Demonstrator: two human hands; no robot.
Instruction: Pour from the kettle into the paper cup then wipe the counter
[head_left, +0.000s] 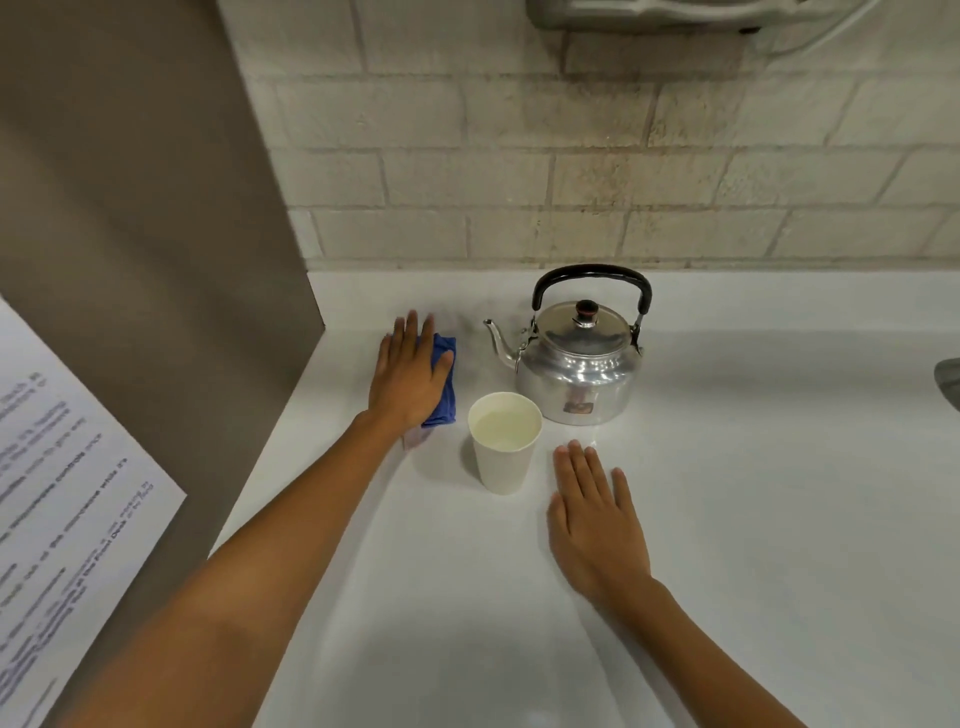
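Left hand (410, 371) pressing a blue cloth (442, 382) on the white desk (727, 519), right hand (597, 525) flat beside the paper cup (504, 447).

The left fingers (413, 327) are stretched open over the cloth, which shows at their thumb side. The right fingers (582, 467) are spread, gripping nothing; the cup stands just left of them with pale liquid inside. The metal kettle (576, 358) stands beyond them, lid on, before a brick wall (571, 156).
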